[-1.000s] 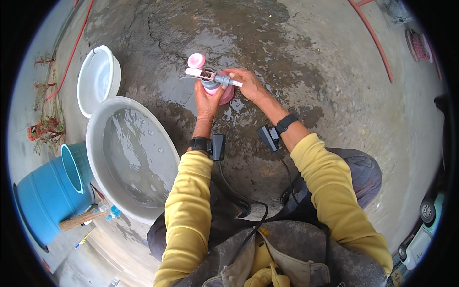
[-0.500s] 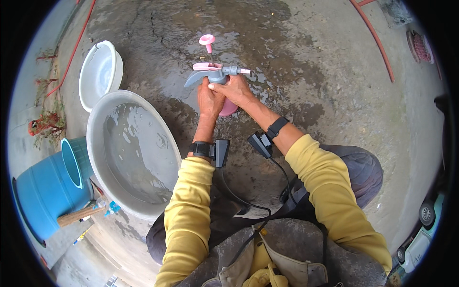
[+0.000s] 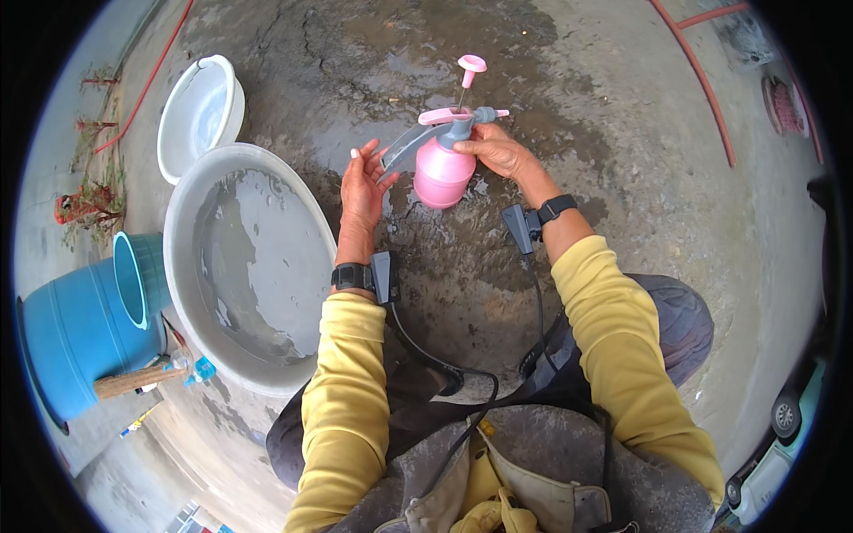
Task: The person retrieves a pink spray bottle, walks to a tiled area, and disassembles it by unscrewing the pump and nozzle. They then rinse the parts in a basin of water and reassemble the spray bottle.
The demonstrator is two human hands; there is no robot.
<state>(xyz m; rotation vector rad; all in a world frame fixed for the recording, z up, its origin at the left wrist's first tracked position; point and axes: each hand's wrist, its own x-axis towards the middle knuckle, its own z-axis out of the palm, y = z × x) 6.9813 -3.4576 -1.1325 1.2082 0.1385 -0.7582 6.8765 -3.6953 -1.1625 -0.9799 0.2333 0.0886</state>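
A pump spray bottle (image 3: 444,176) with a pink body, a grey head and a raised pink pump knob is tilted slightly, in front of me. My right hand (image 3: 499,153) grips it at the grey neck, below the nozzle, from the right. Just left of the sprayer's grey handle, my left hand (image 3: 362,188) is open, fingers apart and palm partly up, with nothing held in it. Whether its fingertips touch the handle, I cannot tell. The bottle's base is close to the wet ground, and contact there is unclear.
A large grey tub (image 3: 191,293) of water stands left of my left forearm. Beyond it is a white basin (image 3: 167,133). Farther left are a blue barrel (image 3: 75,333), a teal basket (image 3: 133,280) and a piece of wood (image 3: 133,382). A red pipe (image 3: 706,84) lies at upper right.
My left hand has let go of the sprayer and moved left, its fingers opening. The sprayer, in my right hand, has shifted right and turned, so its pink body now shows.
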